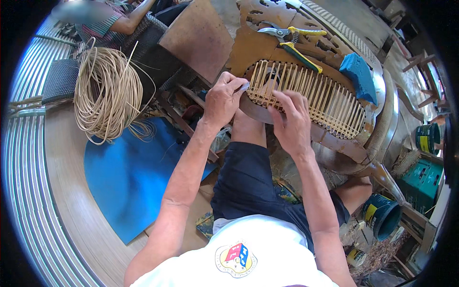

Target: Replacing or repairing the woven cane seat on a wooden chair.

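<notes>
Curved pale wooden bench edge [62, 191] sweeps the frame from 9 to 6 o'clock, a flat blue sheet [129, 177] lying inside it; open room there, at 8 o'clock of the hands. Carved brown wooden chair back [349, 148] lies across the person's knees at 1 o'clock, its oval opening filled with a pale woven cane panel [330, 105]. The frame's rim runs close around the panel, so there is little free room at the panel's left end where both hands work. Big coil of pale rattan strand [107, 91] sits at 10 o'clock, well apart from the hands. Blue sponge block [359, 76] rests on the chair back at the panel's upper right. Yellow-handled pliers [296, 40] lie on the wood at 12 o'clock, above the panel.

Left hand [224, 101] is closed, pinching a thin cane strand end [245, 87] at the panel's left edge. Right hand [290, 122] is spread, fingers pressed flat on the cane weave, just right of the left hand. Another person's arm [138, 16] shows at 11 o'clock.
</notes>
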A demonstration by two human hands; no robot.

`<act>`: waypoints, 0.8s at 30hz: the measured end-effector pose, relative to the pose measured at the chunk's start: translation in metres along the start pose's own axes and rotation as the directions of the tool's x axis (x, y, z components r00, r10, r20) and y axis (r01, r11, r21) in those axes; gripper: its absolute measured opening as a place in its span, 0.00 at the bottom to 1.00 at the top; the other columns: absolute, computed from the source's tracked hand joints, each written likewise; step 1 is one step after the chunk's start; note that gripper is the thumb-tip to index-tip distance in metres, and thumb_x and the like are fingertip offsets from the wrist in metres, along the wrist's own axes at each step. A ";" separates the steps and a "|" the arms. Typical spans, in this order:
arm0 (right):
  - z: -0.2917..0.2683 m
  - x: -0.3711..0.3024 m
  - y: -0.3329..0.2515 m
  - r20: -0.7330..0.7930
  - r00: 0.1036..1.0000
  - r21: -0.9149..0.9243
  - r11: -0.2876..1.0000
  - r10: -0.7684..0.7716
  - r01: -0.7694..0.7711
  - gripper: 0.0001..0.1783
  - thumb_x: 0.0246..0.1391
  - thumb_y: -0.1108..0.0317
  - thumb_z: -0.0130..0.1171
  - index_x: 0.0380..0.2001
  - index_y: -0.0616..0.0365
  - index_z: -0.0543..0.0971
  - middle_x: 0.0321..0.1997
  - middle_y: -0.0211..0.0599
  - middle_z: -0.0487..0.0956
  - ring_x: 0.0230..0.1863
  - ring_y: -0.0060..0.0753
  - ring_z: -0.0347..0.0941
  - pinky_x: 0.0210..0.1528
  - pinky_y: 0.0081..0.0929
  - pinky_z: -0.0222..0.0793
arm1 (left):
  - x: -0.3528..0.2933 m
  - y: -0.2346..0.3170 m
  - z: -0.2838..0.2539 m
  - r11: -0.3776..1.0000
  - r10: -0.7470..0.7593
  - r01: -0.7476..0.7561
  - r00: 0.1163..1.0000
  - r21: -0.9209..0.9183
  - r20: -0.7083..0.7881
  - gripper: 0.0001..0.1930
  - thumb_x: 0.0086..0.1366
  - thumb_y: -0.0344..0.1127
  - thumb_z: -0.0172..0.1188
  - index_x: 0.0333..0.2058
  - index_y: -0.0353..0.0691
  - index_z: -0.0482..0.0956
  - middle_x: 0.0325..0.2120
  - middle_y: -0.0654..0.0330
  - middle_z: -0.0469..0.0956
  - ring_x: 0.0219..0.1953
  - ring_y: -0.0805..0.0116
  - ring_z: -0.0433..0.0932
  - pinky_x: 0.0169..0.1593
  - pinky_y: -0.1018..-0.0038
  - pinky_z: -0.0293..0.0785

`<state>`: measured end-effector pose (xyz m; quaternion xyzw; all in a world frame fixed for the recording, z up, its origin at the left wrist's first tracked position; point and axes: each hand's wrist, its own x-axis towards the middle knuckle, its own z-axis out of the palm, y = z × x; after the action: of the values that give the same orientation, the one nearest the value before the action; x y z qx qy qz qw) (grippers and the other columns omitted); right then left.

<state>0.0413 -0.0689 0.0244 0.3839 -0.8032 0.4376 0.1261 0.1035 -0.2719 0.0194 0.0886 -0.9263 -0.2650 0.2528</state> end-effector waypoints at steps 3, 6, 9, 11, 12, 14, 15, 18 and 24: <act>-0.021 -0.040 -0.005 -0.030 0.999 -0.003 1.000 0.017 -0.017 0.15 0.53 0.75 0.65 0.45 0.58 0.80 0.45 0.41 0.76 0.47 0.48 0.72 0.50 0.44 0.69 | -0.003 0.008 0.000 0.993 -0.019 0.013 0.999 -0.119 -0.051 0.05 0.65 0.30 0.64 0.39 0.38 0.84 0.32 0.56 0.78 0.35 0.56 0.80 0.39 0.66 0.77; -0.038 -0.086 -0.010 -0.010 0.996 0.042 0.995 0.089 -0.088 0.14 0.52 0.77 0.65 0.43 0.58 0.80 0.43 0.41 0.77 0.44 0.48 0.72 0.47 0.41 0.70 | 0.002 0.021 0.008 0.987 0.051 -0.056 0.998 -0.148 -0.037 0.05 0.64 0.29 0.64 0.38 0.37 0.84 0.31 0.55 0.79 0.35 0.57 0.81 0.39 0.66 0.77; -0.043 -0.132 -0.012 0.067 0.987 0.091 0.984 0.146 -0.152 0.12 0.51 0.77 0.65 0.41 0.58 0.80 0.41 0.41 0.77 0.42 0.49 0.72 0.44 0.41 0.70 | 0.007 0.025 0.008 0.990 0.117 -0.114 0.992 -0.082 0.040 0.06 0.63 0.29 0.64 0.38 0.37 0.84 0.31 0.55 0.79 0.35 0.56 0.81 0.39 0.66 0.77; -0.046 -0.161 -0.008 0.117 0.978 0.072 0.981 0.173 -0.182 0.12 0.51 0.78 0.65 0.40 0.58 0.80 0.40 0.42 0.77 0.41 0.49 0.72 0.43 0.40 0.69 | 0.010 0.029 0.009 0.992 0.121 -0.117 0.988 -0.045 0.094 0.06 0.62 0.29 0.64 0.38 0.38 0.84 0.32 0.56 0.79 0.35 0.55 0.81 0.40 0.65 0.78; -0.049 -0.173 -0.005 0.172 0.966 0.055 0.977 0.193 -0.206 0.11 0.51 0.78 0.65 0.39 0.58 0.80 0.39 0.42 0.77 0.40 0.49 0.71 0.42 0.40 0.69 | 0.011 0.028 0.009 0.991 0.132 -0.130 0.984 -0.019 0.117 0.06 0.62 0.30 0.64 0.38 0.38 0.84 0.32 0.56 0.79 0.35 0.55 0.81 0.40 0.65 0.78; -0.054 -0.194 0.003 0.188 0.958 0.047 0.972 0.219 -0.231 0.10 0.51 0.78 0.64 0.38 0.58 0.80 0.39 0.42 0.77 0.40 0.50 0.71 0.42 0.41 0.69 | 0.014 0.028 0.007 0.988 0.151 -0.155 0.977 0.013 0.150 0.07 0.62 0.30 0.64 0.38 0.39 0.84 0.32 0.56 0.79 0.36 0.54 0.81 0.40 0.64 0.78; -0.056 -0.205 0.009 0.254 0.934 0.021 0.964 0.250 -0.263 0.09 0.52 0.77 0.64 0.38 0.57 0.80 0.39 0.42 0.78 0.40 0.50 0.72 0.44 0.41 0.70 | 0.015 0.029 0.006 0.986 0.162 -0.167 0.974 0.016 0.159 0.07 0.62 0.30 0.64 0.38 0.39 0.84 0.33 0.56 0.78 0.36 0.54 0.81 0.40 0.64 0.78; -0.058 -0.221 0.027 0.344 0.881 -0.022 0.941 0.324 -0.337 0.07 0.54 0.75 0.63 0.37 0.57 0.82 0.38 0.43 0.80 0.42 0.51 0.75 0.47 0.42 0.72 | 0.016 0.031 0.008 0.981 0.180 -0.189 0.969 0.039 0.169 0.07 0.62 0.30 0.64 0.38 0.39 0.83 0.33 0.56 0.78 0.35 0.54 0.81 0.40 0.64 0.78; -0.048 -0.231 0.058 0.302 0.782 0.022 0.816 0.545 -0.577 0.07 0.57 0.71 0.62 0.38 0.59 0.83 0.39 0.50 0.83 0.43 0.57 0.78 0.47 0.44 0.75 | 0.016 0.047 0.015 0.984 0.095 -0.122 0.976 0.129 0.197 0.05 0.63 0.31 0.63 0.38 0.39 0.83 0.32 0.55 0.78 0.33 0.56 0.80 0.38 0.66 0.77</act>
<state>0.1484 0.1051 -0.1076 0.1919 -0.8644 0.4408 -0.1473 0.0808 -0.2304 0.0409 0.0298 -0.9659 -0.1924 0.1707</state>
